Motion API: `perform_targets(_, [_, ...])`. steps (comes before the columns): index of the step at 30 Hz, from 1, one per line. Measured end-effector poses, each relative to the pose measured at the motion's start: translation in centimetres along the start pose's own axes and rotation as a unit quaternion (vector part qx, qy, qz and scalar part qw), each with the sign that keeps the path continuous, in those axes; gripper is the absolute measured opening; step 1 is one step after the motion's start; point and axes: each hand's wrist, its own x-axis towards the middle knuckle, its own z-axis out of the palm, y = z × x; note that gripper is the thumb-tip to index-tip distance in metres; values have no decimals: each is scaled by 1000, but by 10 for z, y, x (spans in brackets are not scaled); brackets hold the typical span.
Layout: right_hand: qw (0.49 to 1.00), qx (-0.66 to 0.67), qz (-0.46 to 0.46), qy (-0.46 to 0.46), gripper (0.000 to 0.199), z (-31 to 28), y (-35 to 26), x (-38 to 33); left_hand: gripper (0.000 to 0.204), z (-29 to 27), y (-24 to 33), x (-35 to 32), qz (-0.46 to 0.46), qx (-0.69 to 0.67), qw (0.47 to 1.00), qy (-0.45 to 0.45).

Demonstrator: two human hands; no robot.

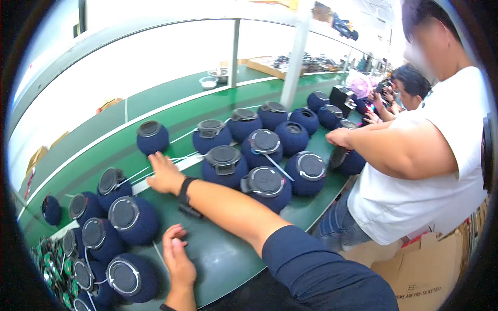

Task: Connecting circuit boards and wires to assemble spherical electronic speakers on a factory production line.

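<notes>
My right hand (165, 175), with a dark band at its wrist, reaches far across the green bench. Its fingers are stretched apart, and the fingertips are at the lower edge of a round navy speaker (153, 140) with a dark disc on top; whether they touch it, I cannot tell. Nothing shows in its palm. My left hand (179, 257) hovers nearer me above the bench, fingers loosely bent and apart, empty. Beside it on the left stand several similar speakers, one with a pale ring round its disc (124, 277) and a larger one (132, 220) behind.
More speakers (224, 166), some with white cables, crowd the bench to the right. Green circuit boards (57, 272) pile up at the lower left. A co-worker in a white shirt (415, 192) works at my right, near a cardboard box (415, 272). A metal post (298, 57) rises behind the bench.
</notes>
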Motion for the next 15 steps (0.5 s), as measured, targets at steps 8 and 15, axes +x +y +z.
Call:
perform_targets(8, [965,250,8,74,21,-48,-33,-64,38,-3,-5,-3,-4,-54,998,38])
perform_targets(15, [919,377,7,-114,24,-91,-15,-153,31,-2,-9,-1,-35,-34,998,41])
